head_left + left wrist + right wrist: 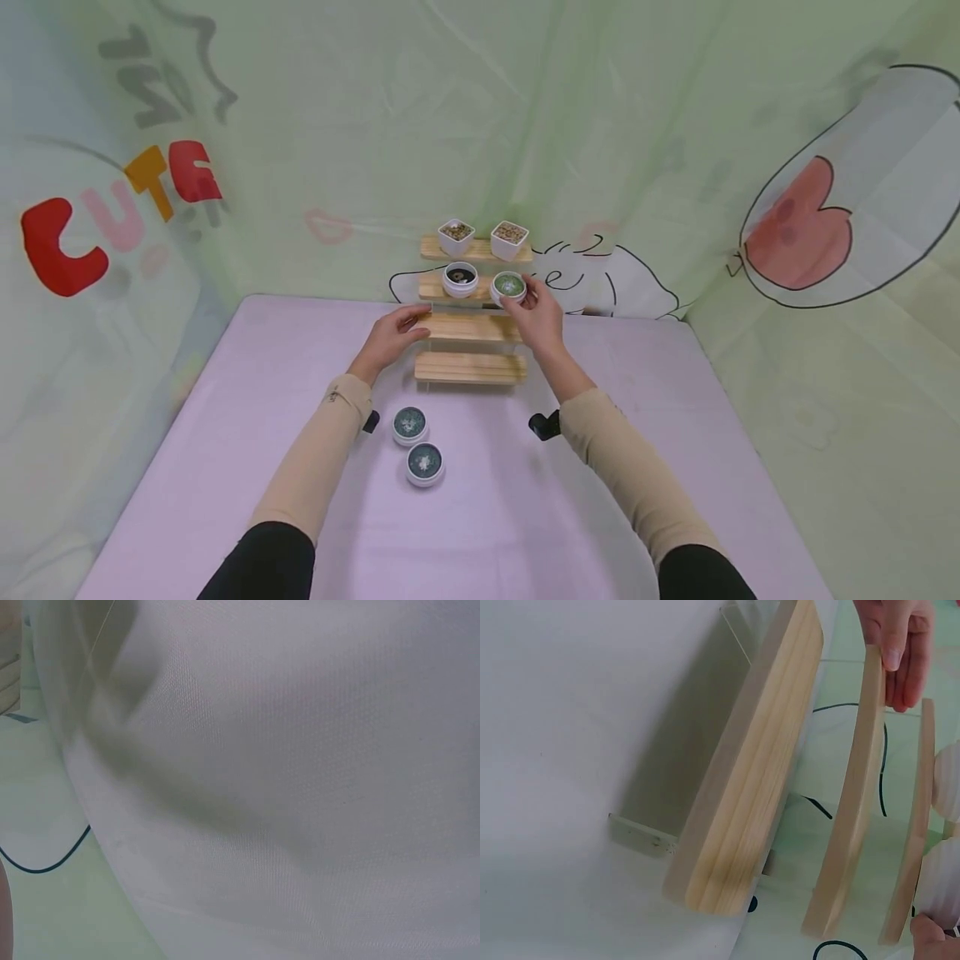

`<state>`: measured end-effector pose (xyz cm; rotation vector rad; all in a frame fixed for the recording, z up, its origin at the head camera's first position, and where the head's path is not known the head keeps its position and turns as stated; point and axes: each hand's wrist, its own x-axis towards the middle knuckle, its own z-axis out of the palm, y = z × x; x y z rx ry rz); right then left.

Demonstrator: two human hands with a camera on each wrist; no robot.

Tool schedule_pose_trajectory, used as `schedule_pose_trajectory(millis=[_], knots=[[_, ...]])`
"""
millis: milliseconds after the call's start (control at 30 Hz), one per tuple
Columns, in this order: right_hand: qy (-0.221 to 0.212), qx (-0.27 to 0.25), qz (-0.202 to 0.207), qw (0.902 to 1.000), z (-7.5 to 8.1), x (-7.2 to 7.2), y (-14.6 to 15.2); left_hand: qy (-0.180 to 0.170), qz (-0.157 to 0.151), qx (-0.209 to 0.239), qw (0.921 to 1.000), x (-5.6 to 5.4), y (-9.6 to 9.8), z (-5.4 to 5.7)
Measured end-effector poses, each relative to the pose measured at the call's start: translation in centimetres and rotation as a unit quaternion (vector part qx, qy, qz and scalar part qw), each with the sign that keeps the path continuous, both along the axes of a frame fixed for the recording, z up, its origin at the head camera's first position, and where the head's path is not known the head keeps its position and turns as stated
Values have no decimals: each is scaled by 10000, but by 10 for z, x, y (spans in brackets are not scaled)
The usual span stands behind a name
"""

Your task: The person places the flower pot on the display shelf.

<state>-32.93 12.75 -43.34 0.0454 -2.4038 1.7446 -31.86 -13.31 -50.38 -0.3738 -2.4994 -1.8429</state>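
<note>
A stepped stand with wooden shelves (471, 367) stands at the table's far side. My left hand (392, 337) grips the left end of its second shelf from the bottom; the right wrist view shows the thumb and fingers about that board. My right hand (542, 315) holds a white round jar with a green top (509, 286) at the right of the third shelf. Beside it sits a white round jar with dark contents (461, 280). On the table are two white jars with blue-green tops, one farther (409, 425) and one nearer (425, 463).
Two square white cups with grainy contents, left (456, 238) and right (510, 240), stand on the top shelf. Printed cloth (375, 150) hangs behind and at both sides of the pale table (637, 500). The left wrist view shows mostly pale cloth.
</note>
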Motion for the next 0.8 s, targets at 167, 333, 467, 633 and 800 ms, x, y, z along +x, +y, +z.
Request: schedule_pose_trajectory(millis=[167, 333, 467, 633, 800], knots=[[-113, 194, -20, 9997, 3, -7, 0, 0, -22, 25, 10000, 0, -1, 1], [-247, 329, 49, 9991, 5, -11, -1, 8, -58, 44, 10000, -2, -1, 0], [-303, 416, 95, 9986, 6, -15, -1, -8, -39, 65, 10000, -3, -1, -2], [-258, 463, 65, 9986, 7, -18, -2, 20, -38, 83, 10000, -4, -1, -6], [-251, 492, 55, 9985, 7, -19, -3, 48, -23, -12, 10000, -4, -1, -6]])
